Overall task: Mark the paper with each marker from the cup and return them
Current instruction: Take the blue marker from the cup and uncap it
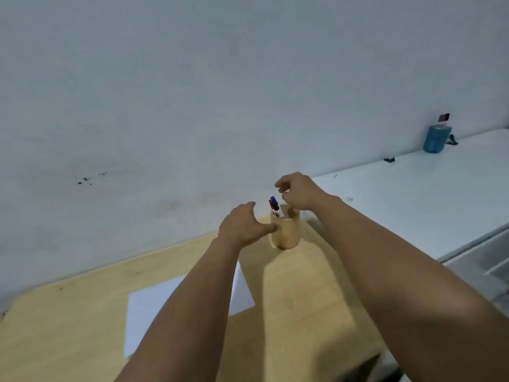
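A wooden cup [286, 232] stands near the far edge of the wooden table [303, 299], by the wall. Markers stick out of it, a blue-capped one [274, 204] highest, with a red cap just behind. My left hand [243, 226] is spread beside the cup's left side, its thumb touching the wall of the cup, fingers apart. My right hand [298, 192] hovers over the cup's mouth with fingers curled and pinched; nothing shows between them. A white sheet of paper [148, 307] lies on the table, partly hidden under my left forearm.
A white counter [427, 194] adjoins the table on the right, with a blue container [436, 139] and small dark bits near the wall. A plain wall rises right behind the cup. The table's right front corner drops off at lower right.
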Demonstrator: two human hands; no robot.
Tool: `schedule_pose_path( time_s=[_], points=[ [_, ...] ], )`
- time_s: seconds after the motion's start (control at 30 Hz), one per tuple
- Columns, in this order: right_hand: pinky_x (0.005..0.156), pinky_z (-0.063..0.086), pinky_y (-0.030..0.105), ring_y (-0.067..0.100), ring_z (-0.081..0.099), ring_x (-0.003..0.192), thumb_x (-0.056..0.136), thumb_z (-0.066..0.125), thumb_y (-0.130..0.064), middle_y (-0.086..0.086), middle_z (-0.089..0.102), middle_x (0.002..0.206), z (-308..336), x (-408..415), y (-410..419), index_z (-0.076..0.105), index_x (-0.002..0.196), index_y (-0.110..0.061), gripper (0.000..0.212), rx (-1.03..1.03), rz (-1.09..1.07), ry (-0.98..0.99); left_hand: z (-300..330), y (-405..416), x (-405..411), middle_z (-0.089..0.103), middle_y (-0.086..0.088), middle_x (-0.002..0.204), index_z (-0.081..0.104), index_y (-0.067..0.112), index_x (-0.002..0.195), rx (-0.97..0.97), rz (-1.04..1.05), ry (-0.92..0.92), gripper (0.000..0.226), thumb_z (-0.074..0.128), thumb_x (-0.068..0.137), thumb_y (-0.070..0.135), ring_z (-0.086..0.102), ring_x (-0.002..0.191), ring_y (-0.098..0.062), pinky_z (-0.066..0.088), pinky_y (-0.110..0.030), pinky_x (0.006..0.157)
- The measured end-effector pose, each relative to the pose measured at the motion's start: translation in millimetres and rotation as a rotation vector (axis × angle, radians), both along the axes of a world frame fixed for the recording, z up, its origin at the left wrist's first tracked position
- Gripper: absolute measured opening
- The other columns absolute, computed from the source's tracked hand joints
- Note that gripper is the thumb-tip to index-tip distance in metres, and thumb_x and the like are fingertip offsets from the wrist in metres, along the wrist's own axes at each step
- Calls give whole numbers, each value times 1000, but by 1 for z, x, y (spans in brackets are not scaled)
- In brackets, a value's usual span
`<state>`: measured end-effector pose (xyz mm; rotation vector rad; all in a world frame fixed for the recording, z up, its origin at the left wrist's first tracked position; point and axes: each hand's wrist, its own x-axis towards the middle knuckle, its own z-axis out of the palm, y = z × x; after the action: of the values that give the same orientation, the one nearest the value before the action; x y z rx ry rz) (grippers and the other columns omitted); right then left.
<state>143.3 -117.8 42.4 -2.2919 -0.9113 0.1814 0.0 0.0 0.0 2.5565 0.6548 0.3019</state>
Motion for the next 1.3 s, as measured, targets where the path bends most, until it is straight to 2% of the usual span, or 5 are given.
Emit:
schedule_pose_path(
  time_s=[0.3, 0.53, 0.97, 1.13, 1.3],
  points=[
    [61, 54, 20, 24, 69, 83, 91, 45, 15, 10, 78, 113, -30, 30, 24, 76, 126, -14, 55, -11, 125, 167, -57, -6, 56, 65, 6, 131, 47, 24, 144, -491, -21, -177, 96, 92, 63, 48, 64, 120, -18, 54, -40, 99],
    [83, 58, 32, 25, 69, 89, 91, 75, -4, 11, 73, 102, -40, 39, 10, 76, 125, -12, 34, 57, 16, 61, -63, -1, 65, 73, 10, 106, 60, 26, 119, -448, -35, -205, 69, 93, 61, 44, 69, 98, -14, 58, -43, 86],
    [78, 51, 26, 15, 65, 75, 91, 84, -28, 15, 77, 83, 37, 14, -23, 82, 91, -2, 26, 539, -144, 12, -21, -7, 34, 49, -5, 154, 34, 19, 156, -270, -22, -36, 102, 90, 72, 38, 48, 138, -27, 45, -40, 107],
    [86, 60, 34, 15, 76, 74, 103, 69, -37, 2, 80, 78, 74, -28, -5, 75, 109, -12, 26, 621, 30, 108, 24, 6, -15, 57, -5, 146, 49, 23, 146, -125, 41, -106, 66, 72, 87, 38, 57, 128, -24, 49, -44, 105],
    [64, 40, 28, 14, 46, 64, 109, 56, -22, 3, 54, 81, 58, -99, 27, 75, 119, -7, 26, 442, 207, 290, 50, 31, -91, 69, 1, 129, 65, 22, 127, -59, 178, -229, 37, 57, 94, 39, 65, 117, -21, 51, -43, 102]
  ],
)
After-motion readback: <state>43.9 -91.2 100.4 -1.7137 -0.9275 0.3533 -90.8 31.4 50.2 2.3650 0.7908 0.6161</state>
